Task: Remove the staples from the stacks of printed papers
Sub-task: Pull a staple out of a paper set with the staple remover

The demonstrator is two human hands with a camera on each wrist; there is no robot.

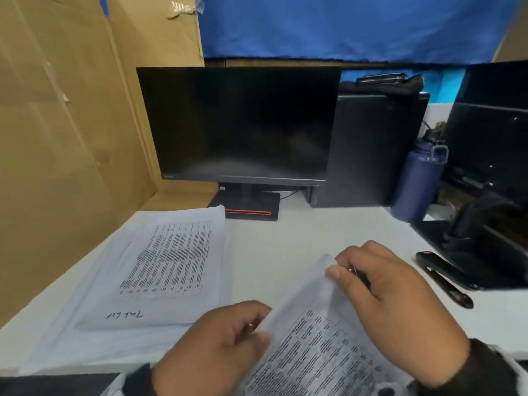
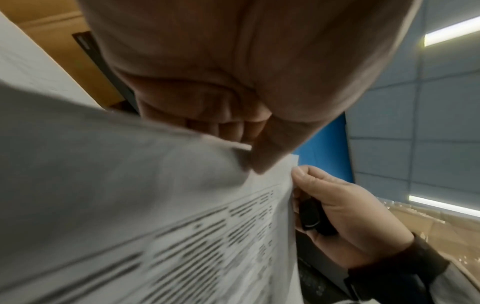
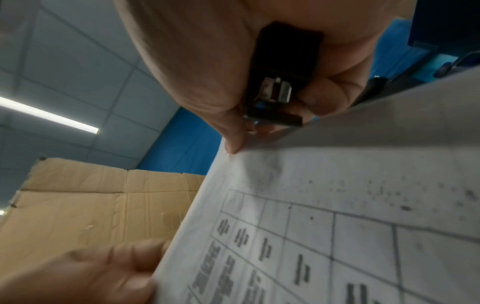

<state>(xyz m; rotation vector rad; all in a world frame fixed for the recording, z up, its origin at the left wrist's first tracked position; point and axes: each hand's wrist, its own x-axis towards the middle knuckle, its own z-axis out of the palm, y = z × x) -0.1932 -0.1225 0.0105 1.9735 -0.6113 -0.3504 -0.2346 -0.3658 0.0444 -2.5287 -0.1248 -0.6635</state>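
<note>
A stapled set of printed sheets (image 1: 320, 341) is lifted off the desk, tilted up towards me. My left hand (image 1: 257, 327) grips its left edge, thumb on the printed face (image 2: 259, 162) and fingers behind. My right hand (image 1: 340, 267) pinches the set's top corner while holding a small black staple remover (image 3: 280, 82) with metal claws in its curled fingers; the remover (image 2: 311, 216) sits just behind the sheets (image 2: 130, 195). No staple can be made out. The left hand's fingers (image 3: 109, 265) show at the edge of the sheets (image 3: 350, 216) in the right wrist view.
A thick pile of printed papers (image 1: 171, 267) lies on the white desk (image 1: 285, 247) at the left. A black stapler (image 1: 443, 278) lies at the right. Behind stand a dark monitor (image 1: 243, 124), a black computer tower (image 1: 371, 150) and a blue bottle (image 1: 417, 181). A cardboard wall (image 1: 57, 138) closes the left side.
</note>
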